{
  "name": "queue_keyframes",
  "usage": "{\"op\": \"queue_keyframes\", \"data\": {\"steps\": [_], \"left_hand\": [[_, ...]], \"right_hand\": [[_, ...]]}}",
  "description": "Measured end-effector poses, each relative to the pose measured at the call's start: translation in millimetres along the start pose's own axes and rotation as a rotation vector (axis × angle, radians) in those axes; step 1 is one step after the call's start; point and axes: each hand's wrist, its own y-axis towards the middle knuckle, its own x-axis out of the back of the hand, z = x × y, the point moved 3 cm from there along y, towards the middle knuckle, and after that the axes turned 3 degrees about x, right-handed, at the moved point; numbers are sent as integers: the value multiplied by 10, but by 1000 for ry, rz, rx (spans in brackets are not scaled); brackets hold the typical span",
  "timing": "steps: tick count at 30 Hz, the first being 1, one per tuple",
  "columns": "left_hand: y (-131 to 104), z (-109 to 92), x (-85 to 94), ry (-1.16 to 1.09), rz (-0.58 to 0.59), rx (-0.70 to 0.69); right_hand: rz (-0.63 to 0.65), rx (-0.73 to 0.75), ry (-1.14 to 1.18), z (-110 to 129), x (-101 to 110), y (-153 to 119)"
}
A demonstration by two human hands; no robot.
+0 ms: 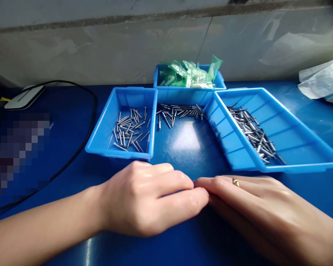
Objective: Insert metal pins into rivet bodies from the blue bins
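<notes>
Left hand (150, 199) and right hand (266, 207) were held fingertip to fingertip low over the table (183, 159), and whether anything was pinched there could not be told; just beyond, screws (129, 129) were contained in the left bin (107, 125), loose rivets (177, 110) were strewn between the bins, and a heap (254, 133) was held in the right bin (291, 136). Any small part would best be gripped lightly there. Left fingers were curled, right ones extended, both wrists angled inward.

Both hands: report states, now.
Left hand: curled; whether it holds anything cannot be told.
Right hand: meets the left hand; its grip is hidden, cannot be told.
</notes>
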Motion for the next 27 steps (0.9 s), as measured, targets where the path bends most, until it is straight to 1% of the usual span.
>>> {"op": "queue_keyframes", "data": {"steps": [2,4,6,8,11,14,17,19,22,24,27], "left_hand": [[5,-14,-8,-5,-2,-15],[18,-21,-3,25,38,-30],[33,-22,20,49,48,-40],[41,-18,43,61,39,-43],[39,-6,37,81,84,-29],[36,4,25,83,102,-12],[41,7,16,102,88,0],[48,6,8,119,77,8],[57,1,5,134,53,16],[56,-2,15,146,37,19],[41,-11,36,142,53,1]], "right_hand": [[4,-3,7,3,-14,-4],[-19,-1,-10,5,-18,-9],[-29,-21,-17,2,-22,-15],[-8,-52,6,1,-30,-23],[25,-85,39,5,-33,-37],[9,-57,42,-4,-14,-43],[2,3,20,-24,1,-57],[9,-2,20,-41,3,-69],[8,-48,23,-53,9,-72],[6,-48,9,-46,17,-61],[17,-25,-3,-30,22,-38]]}}
